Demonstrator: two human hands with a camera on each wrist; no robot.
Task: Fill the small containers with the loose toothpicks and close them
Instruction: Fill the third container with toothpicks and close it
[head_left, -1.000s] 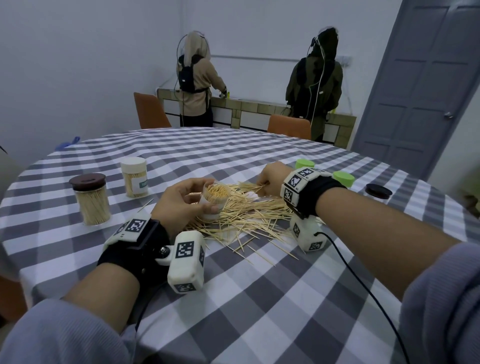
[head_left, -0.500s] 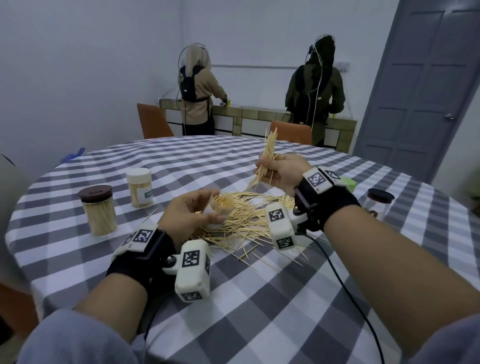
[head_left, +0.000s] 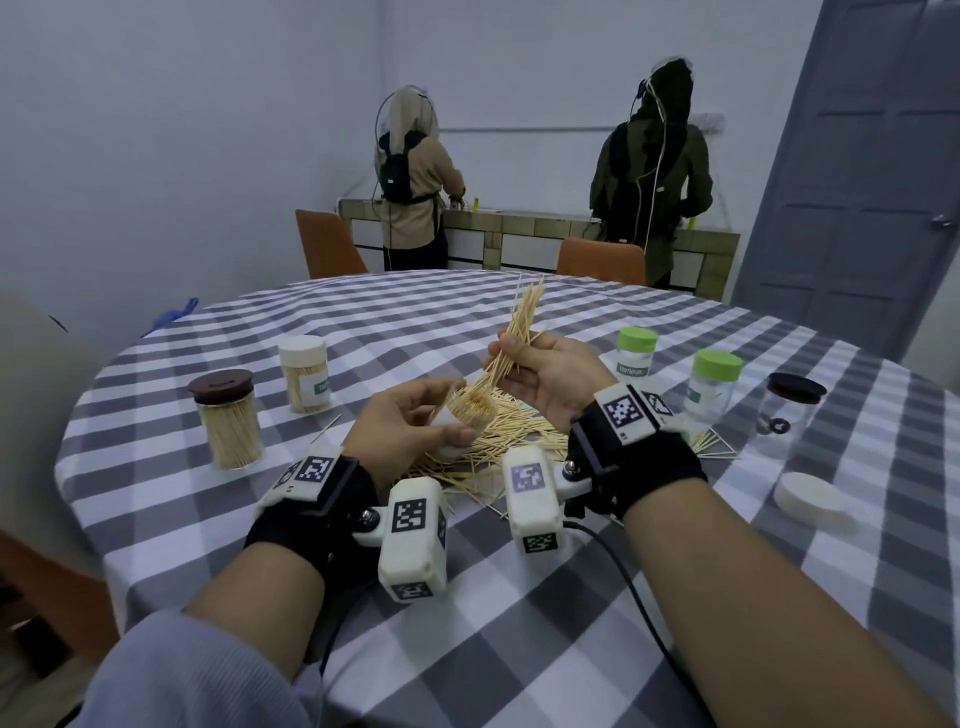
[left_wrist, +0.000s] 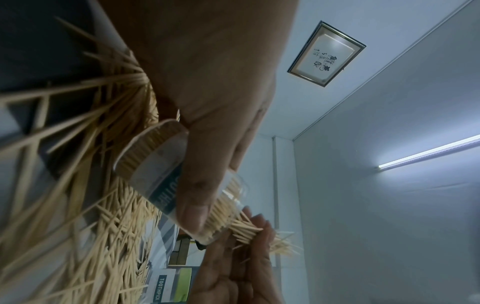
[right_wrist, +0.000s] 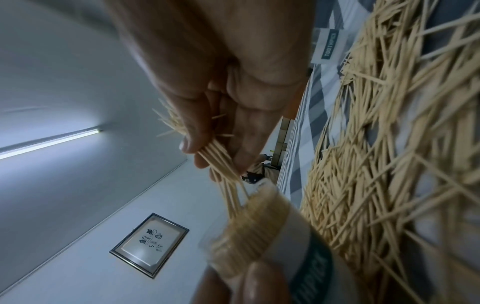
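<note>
This is the filling step. The left hand (head_left: 410, 415) holds a small clear plastic jar (head_left: 460, 423) tipped toward the right. Its fingers (left_wrist: 193, 214) are curled around the side of the jar, with the thumb lying across the label. The jar looks nearly full of thin wooden sticks standing side by side.

The right hand (head_left: 545, 376) pinches a small bunch of pale wooden toothpicks (head_left: 511, 343) between the thumb and the fingers (right_wrist: 191, 144). The low ends of the bunch touch the open mouth of the jar. The top ends fan out above the hand.

I think the next move is to push the bunch down into the jar. The sticks must stay lined up, or they will jam on the ones already inside. The jar should stay tipped and still.

A big pile of loose toothpicks (head_left: 514, 431) lies on the grey and white checked surface (head_left: 519, 649), under and behind both hands. A round white lid (head_left: 810, 501) lies flat on the surface to the right, well apart from the jar. It is likely the cap for this jar, which is not yet closed.
</note>
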